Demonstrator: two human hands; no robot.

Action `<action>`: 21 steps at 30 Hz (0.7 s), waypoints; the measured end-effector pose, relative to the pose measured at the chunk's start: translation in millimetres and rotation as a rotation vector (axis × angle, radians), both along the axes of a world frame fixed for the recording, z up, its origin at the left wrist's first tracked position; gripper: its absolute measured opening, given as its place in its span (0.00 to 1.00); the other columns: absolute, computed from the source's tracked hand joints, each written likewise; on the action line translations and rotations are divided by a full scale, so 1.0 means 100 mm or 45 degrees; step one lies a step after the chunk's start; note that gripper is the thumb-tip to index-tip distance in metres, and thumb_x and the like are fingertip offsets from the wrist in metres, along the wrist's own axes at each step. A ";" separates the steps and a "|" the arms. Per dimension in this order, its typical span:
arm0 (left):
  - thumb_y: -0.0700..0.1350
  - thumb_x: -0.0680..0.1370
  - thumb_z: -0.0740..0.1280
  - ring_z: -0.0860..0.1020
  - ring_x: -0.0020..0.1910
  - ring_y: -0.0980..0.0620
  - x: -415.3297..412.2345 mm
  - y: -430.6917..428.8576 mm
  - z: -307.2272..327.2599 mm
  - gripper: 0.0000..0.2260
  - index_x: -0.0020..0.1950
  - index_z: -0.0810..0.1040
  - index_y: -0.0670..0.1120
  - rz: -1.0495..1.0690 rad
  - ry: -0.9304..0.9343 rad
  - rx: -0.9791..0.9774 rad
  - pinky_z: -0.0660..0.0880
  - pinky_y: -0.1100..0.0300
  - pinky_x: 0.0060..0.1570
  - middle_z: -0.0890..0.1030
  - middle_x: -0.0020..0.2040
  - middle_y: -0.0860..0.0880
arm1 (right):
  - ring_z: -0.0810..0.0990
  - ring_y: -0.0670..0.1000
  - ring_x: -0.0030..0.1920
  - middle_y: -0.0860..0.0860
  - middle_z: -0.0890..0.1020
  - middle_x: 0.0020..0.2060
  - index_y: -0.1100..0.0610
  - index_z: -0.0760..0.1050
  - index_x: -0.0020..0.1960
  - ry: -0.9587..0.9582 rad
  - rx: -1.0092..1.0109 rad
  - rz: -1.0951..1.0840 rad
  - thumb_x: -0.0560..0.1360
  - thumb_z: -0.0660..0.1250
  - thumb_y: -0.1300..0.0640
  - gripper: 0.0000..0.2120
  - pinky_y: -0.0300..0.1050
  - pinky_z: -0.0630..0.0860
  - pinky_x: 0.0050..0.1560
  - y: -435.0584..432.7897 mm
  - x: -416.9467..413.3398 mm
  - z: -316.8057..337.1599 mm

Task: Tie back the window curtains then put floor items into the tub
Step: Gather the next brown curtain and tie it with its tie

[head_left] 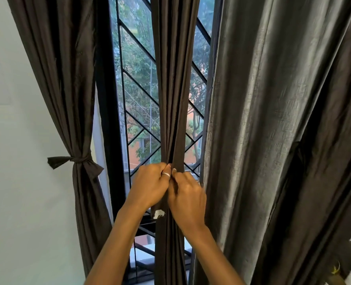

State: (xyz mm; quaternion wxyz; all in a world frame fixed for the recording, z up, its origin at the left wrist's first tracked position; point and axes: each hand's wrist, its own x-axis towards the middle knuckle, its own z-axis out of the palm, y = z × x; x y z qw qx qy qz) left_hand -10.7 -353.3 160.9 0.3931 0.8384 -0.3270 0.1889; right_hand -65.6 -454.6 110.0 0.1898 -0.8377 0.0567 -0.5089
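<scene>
1. Tying back the curtains is the step in hand, as I judge it. The wide grey curtain (273, 120) at the right hangs loose and is not yet tied.
2. At the left, the brown curtain (67, 79) is already gathered by a knotted tie (78, 160), beside the window (137, 89).
3. The middle curtain (173, 79) is bunched into a narrow column in front of the window.
4. The left hand (150, 186) is curled round this bundle from the left. The right hand (188, 194) pinches its folds from the right, and the two hands touch.
5. A small white patch (158, 213) shows on the cloth just below the hands. I cannot tell if a band is between the fingers.
6. The next move, I think, calls for a band wrapped round the bundle and knotted. The tub and floor items are not in view.
</scene>
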 end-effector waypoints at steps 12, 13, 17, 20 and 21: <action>0.53 0.83 0.60 0.78 0.36 0.45 -0.08 -0.08 0.13 0.18 0.41 0.74 0.42 0.154 0.074 0.079 0.77 0.45 0.42 0.78 0.34 0.44 | 0.77 0.47 0.32 0.49 0.78 0.37 0.54 0.82 0.49 0.035 0.002 0.160 0.77 0.69 0.57 0.04 0.36 0.65 0.32 -0.04 -0.03 0.01; 0.53 0.83 0.60 0.78 0.37 0.44 -0.08 -0.06 0.14 0.17 0.41 0.74 0.42 0.150 0.078 0.102 0.76 0.45 0.42 0.78 0.35 0.44 | 0.78 0.45 0.36 0.48 0.80 0.39 0.52 0.83 0.53 0.075 0.051 0.265 0.77 0.68 0.55 0.07 0.36 0.68 0.34 -0.11 -0.03 0.03; 0.54 0.83 0.59 0.77 0.37 0.44 -0.05 0.06 0.13 0.18 0.42 0.73 0.42 0.020 0.129 0.082 0.74 0.45 0.41 0.77 0.36 0.42 | 0.81 0.42 0.51 0.45 0.83 0.50 0.51 0.83 0.58 0.040 0.432 0.525 0.76 0.72 0.48 0.13 0.43 0.79 0.54 -0.44 -0.05 0.16; 0.62 0.81 0.59 0.79 0.41 0.41 -0.03 0.19 0.09 0.22 0.47 0.75 0.43 -0.168 0.243 0.026 0.77 0.43 0.46 0.79 0.42 0.38 | 0.77 0.41 0.61 0.44 0.80 0.60 0.48 0.77 0.65 0.132 0.784 0.595 0.72 0.74 0.42 0.25 0.46 0.76 0.64 -0.72 0.06 0.30; 0.66 0.79 0.59 0.81 0.45 0.41 -0.04 0.23 0.10 0.24 0.51 0.76 0.44 -0.260 0.317 -0.002 0.78 0.41 0.50 0.81 0.46 0.38 | 0.75 0.43 0.66 0.44 0.78 0.65 0.47 0.73 0.69 0.208 0.894 0.683 0.70 0.76 0.39 0.31 0.47 0.74 0.67 -0.80 0.11 0.35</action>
